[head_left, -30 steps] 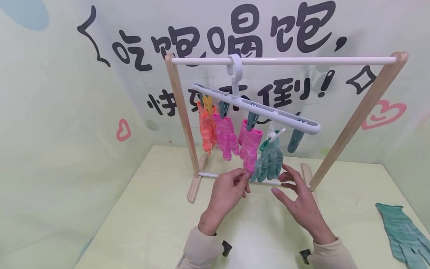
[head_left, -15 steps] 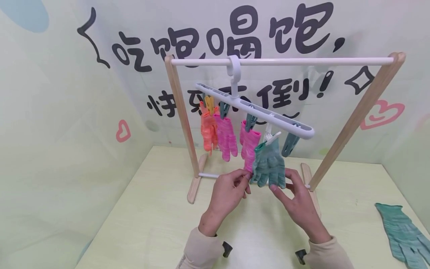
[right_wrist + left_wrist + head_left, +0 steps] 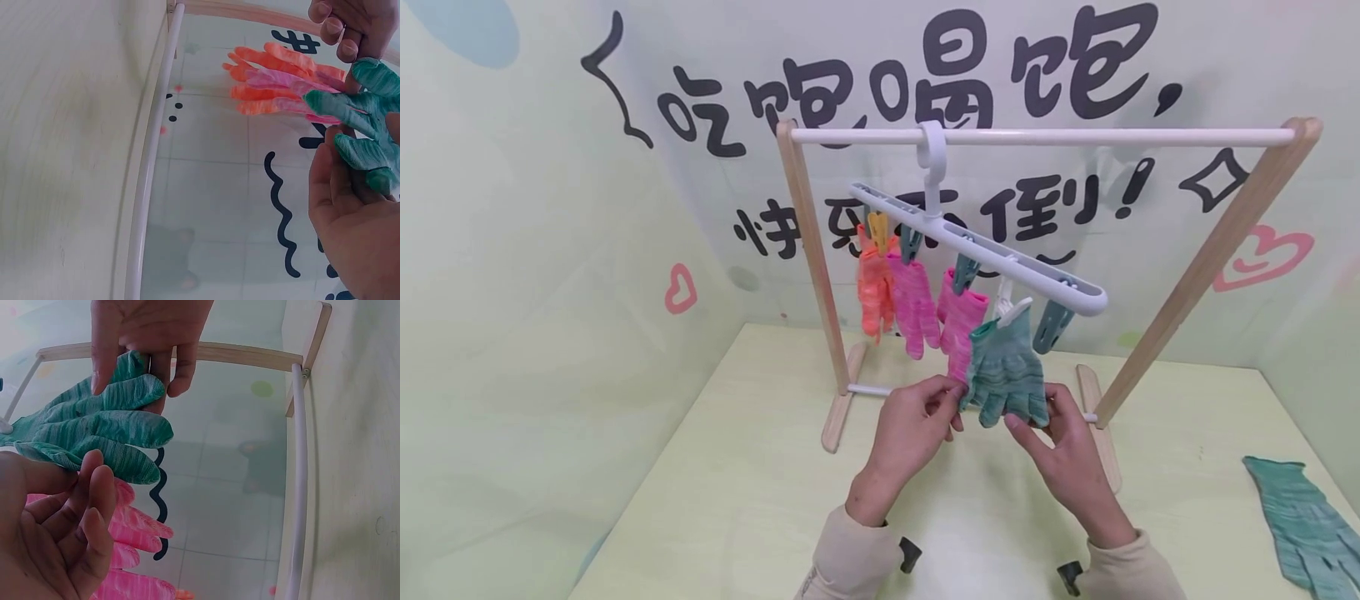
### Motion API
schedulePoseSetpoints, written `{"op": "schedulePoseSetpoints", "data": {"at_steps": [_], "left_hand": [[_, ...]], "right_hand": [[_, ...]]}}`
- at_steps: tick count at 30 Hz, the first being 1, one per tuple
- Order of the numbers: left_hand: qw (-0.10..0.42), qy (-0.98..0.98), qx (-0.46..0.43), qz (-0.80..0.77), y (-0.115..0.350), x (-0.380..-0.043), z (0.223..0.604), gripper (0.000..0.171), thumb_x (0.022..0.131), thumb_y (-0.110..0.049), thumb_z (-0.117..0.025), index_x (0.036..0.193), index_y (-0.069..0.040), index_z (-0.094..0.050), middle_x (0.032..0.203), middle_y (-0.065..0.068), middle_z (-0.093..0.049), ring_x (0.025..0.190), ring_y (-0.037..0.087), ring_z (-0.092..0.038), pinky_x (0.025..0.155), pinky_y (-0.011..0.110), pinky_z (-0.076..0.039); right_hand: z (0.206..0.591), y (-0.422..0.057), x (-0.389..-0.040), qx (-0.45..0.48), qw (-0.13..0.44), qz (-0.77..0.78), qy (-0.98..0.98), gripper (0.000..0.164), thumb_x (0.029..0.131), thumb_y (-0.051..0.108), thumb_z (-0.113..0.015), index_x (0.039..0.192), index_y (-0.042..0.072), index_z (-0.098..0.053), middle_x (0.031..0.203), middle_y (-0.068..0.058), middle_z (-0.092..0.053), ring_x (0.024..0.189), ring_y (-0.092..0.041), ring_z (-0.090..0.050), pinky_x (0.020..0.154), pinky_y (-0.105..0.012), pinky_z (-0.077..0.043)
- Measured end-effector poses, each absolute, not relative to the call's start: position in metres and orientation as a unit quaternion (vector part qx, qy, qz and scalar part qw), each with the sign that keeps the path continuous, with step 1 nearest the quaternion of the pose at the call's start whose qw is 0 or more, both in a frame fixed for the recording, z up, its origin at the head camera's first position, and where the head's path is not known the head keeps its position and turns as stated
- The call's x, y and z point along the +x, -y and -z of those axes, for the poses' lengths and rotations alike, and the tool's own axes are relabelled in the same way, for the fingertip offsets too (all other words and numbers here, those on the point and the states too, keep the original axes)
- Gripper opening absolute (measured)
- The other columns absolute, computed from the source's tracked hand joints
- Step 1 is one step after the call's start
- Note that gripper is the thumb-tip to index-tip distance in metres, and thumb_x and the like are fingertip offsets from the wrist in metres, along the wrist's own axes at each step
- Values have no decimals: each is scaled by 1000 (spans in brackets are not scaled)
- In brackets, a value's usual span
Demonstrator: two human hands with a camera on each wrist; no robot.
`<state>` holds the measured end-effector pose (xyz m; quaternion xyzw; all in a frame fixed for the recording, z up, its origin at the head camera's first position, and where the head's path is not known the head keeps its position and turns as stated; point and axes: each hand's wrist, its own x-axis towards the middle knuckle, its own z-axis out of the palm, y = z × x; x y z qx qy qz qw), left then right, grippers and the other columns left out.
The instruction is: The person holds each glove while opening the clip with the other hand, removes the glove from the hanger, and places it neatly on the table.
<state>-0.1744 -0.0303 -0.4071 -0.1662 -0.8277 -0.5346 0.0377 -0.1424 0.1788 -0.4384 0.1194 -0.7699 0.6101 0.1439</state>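
A green knitted glove (image 3: 1009, 367) hangs from a white clip (image 3: 1015, 312) on the pale hanger (image 3: 981, 247), its fingers pointing down. My left hand (image 3: 916, 421) pinches the glove's left edge between thumb and fingertips. On the other side, my right hand (image 3: 1070, 454) holds the glove's finger ends, thumb in front and fingers behind. In the left wrist view, the glove (image 3: 103, 428) is spread between both hands. Just behind it hang two pink gloves (image 3: 961, 323) on dark teal clips, and an orange glove (image 3: 876, 287) with a yellow clip (image 3: 878, 233).
The hanger hooks over the white top bar (image 3: 1112, 137) of a wooden-legged rack (image 3: 1206, 275). An unused teal clip (image 3: 1052, 326) hangs at the hanger's near end. Another green glove (image 3: 1303, 525) lies flat on the table (image 3: 715, 508) at right. A printed wall stands behind.
My right hand has moved in from beside the green glove and taken hold of its finger ends. The glove has turned and spread flatter toward me; the hanger has swung slightly.
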Motion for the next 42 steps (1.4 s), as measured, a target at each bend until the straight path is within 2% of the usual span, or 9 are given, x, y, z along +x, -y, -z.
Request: {"op": "schedulePoseSetpoints", "data": {"at_steps": [9,17,21,23,26,33,36,42], "left_hand": [[32,830,-162,533,29,-174,405,18,104,-20,-64,112,-11,-78,68,2,-71,53,10,-62,48,20,-44],[38,829,-168,532,29,-173,403,18,104,-19,-64,112,-11,-78,69,2,-72,52,6,-61,48,20,-44],[41,827,-172,534,28,-174,403,18,104,-19,-64,111,-10,-78,69,3,-72,54,18,-66,47,20,-43],[40,827,-171,535,28,-174,403,18,104,-20,-64,111,-10,-78,69,3,-72,55,19,-66,47,20,-43],[40,829,-166,533,29,-173,404,18,104,-21,-65,111,-11,-78,68,3,-72,53,15,-65,47,20,-43],[42,831,-154,533,31,-172,402,17,104,-21,-65,110,-12,-78,70,2,-72,53,15,-64,50,21,-49],[42,833,-148,532,31,-173,400,17,104,-22,-64,109,-13,-78,71,2,-71,53,11,-61,51,22,-50],[57,837,-133,528,34,-172,398,16,104,-24,-64,106,-15,-78,69,4,-70,50,6,-55,47,20,-41]], "right_hand": [[439,-178,-142,125,150,-605,772,43,97,-2,-68,136,-2,-53,120,10,-66,110,2,-66,94,-12,-52],[440,-176,-144,143,173,-604,765,44,95,-6,-69,137,-3,-56,120,16,-67,112,4,-66,95,-12,-53],[440,-176,-144,147,177,-602,765,38,95,-6,-69,132,-3,-61,110,15,-70,101,2,-69,93,-12,-53],[440,-176,-144,147,175,-603,765,33,95,-6,-69,127,-3,-63,102,13,-71,91,0,-70,89,-13,-54],[441,-175,-143,148,175,-601,766,28,94,-7,-69,122,-4,-66,93,10,-71,83,-3,-69,83,-15,-56],[441,-175,-142,130,173,-581,785,22,95,-2,-70,117,0,-69,87,7,-71,81,-3,-67,82,-16,-55],[439,-175,-141,118,176,-573,792,20,96,-1,-70,116,2,-70,85,4,-71,80,-4,-67,80,-15,-55],[439,-173,-140,116,189,-574,788,8,97,0,-69,104,2,-71,78,-2,-71,75,-7,-66,72,-18,-54]]}}
